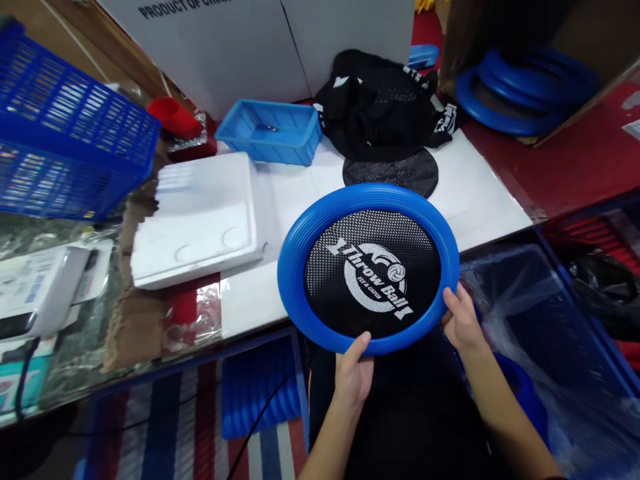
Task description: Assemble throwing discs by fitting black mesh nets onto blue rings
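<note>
Both my hands hold a blue ring disc [373,267] with a black mesh centre printed "Throw Ball" in white. My left hand [354,377] grips its lower rim, thumb on top and fingers underneath. On the right rim, my right hand [463,317] pinches the edge the same way. The disc is tilted toward me, above the table's front edge. Just behind it lies a round black mesh piece [393,172], partly covered by the disc. A pile of black mesh cloth [383,100] with white print sits farther back.
A light blue tray [273,133] and a white foam block [200,217] stand on the white table. Blue baskets [75,127] are at left. Several blue rings [523,87] rest in a carton at right. Below are a blue crate [530,313] and stacked blue rings [260,393].
</note>
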`<state>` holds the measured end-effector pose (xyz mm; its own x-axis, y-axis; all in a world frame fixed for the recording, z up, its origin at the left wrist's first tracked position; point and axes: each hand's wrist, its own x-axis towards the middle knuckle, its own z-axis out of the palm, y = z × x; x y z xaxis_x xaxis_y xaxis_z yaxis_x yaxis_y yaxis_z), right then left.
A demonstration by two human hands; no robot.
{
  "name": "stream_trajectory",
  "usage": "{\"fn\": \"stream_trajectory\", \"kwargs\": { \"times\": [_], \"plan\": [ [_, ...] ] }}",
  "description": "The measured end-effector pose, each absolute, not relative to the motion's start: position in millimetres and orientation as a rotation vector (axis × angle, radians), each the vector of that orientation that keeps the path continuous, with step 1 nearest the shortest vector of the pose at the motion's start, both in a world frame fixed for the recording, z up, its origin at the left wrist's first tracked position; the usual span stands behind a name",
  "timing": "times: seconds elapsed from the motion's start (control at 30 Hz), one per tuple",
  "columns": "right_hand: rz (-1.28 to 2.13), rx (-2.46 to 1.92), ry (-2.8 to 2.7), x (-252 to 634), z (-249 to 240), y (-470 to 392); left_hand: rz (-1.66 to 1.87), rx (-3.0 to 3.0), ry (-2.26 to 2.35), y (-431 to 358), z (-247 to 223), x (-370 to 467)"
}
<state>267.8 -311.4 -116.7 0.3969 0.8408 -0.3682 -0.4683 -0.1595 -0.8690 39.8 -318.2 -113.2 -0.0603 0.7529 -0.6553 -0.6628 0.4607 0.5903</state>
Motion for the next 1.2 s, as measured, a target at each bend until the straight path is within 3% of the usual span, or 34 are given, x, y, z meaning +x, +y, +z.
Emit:
{"fn": "stream_trajectory", "kwargs": {
  "times": [0.53,0.67,1.03,1.2],
  "plan": [
    [0.896,-1.327,-0.444,260,-123,-293,1.128,0.174,1.172,-323,-115,31],
    [0.91,-1.315,-0.479,261,-124,-296,1.295,0.284,1.266,-302,-115,1],
    [1.147,-1.316,-0.465,324,-124,-331,1.375,0.883,1.561,-289,-106,-52],
    [1.087,-1.366,-0.758,384,-76,-317,1.393,1.493,1.532,-285,-70,-51]
  ]
}}
